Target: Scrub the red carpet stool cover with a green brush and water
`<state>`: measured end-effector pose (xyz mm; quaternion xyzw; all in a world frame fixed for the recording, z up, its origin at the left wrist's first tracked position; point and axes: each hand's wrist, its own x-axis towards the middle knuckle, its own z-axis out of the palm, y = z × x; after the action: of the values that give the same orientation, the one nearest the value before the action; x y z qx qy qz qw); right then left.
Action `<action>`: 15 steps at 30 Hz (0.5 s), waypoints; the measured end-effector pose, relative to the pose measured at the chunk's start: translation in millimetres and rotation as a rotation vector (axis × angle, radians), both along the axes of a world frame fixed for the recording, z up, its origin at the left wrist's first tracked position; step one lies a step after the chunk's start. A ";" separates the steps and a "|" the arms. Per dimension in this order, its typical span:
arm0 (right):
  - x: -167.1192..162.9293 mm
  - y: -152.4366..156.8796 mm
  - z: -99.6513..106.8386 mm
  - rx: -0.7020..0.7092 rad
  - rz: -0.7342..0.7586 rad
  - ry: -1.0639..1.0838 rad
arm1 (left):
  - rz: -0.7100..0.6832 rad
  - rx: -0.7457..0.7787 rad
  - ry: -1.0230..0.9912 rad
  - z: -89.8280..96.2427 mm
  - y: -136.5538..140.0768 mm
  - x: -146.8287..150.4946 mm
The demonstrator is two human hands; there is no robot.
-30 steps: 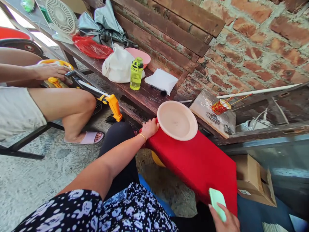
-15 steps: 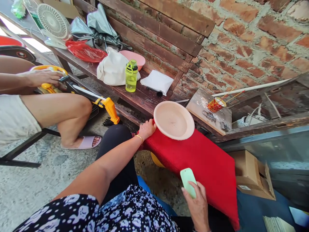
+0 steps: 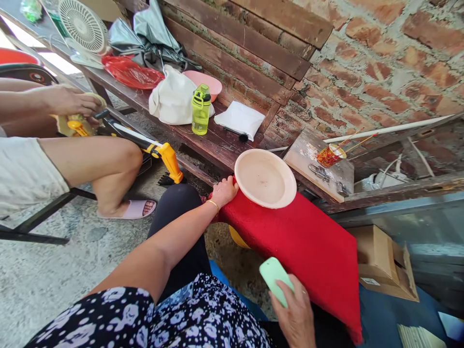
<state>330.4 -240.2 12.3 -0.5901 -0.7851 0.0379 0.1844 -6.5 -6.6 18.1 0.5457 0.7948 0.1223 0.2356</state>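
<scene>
My left hand (image 3: 224, 192) grips the corner of the red cloth (image 3: 304, 241), which covers a long, narrow surface, just left of a pale round basin (image 3: 266, 179). The basin rests on the cloth's far end and shows small dark specks inside. In my right hand (image 3: 295, 304) is a pale green oblong block (image 3: 274, 275) with a small hole at one end, its smooth side facing up. The block's underside is hidden. This hand is at the near side of the red cloth, the block beside its edge.
Another person's hands (image 3: 76, 104) hold something pale beside a black-and-yellow tool (image 3: 145, 147) at left. A wooden bench (image 3: 213, 150) carries a green bottle (image 3: 201, 111), white bag (image 3: 174, 96) and fan (image 3: 83, 26). A cardboard box (image 3: 380, 256) stands at right, below a brick wall (image 3: 366, 72).
My right hand has shifted slightly left with the green block, turning it a little. My left hand still holds the cloth. The other person's hands have moved, and the view has shifted slightly.
</scene>
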 end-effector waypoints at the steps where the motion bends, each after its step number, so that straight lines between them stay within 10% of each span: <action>1: -16.2 7.4 -3.4 0.017 0.114 -0.071 | -0.001 -0.008 -0.003 -0.6 0.5 -0.1; 6: -27.5 33.3 -14.7 0.045 0.277 -0.298 | 0.006 -0.029 -0.016 -3.4 2.2 -0.6; 15: 125.2 -14.3 -4.1 -0.115 -0.026 -0.214 | 0.010 0.024 -0.004 -3.9 -0.8 0.9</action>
<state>455.5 -254.4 8.3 -0.6106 -0.7890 0.0174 0.0658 -5.6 -7.4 14.2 0.5443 0.7956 0.1340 0.2299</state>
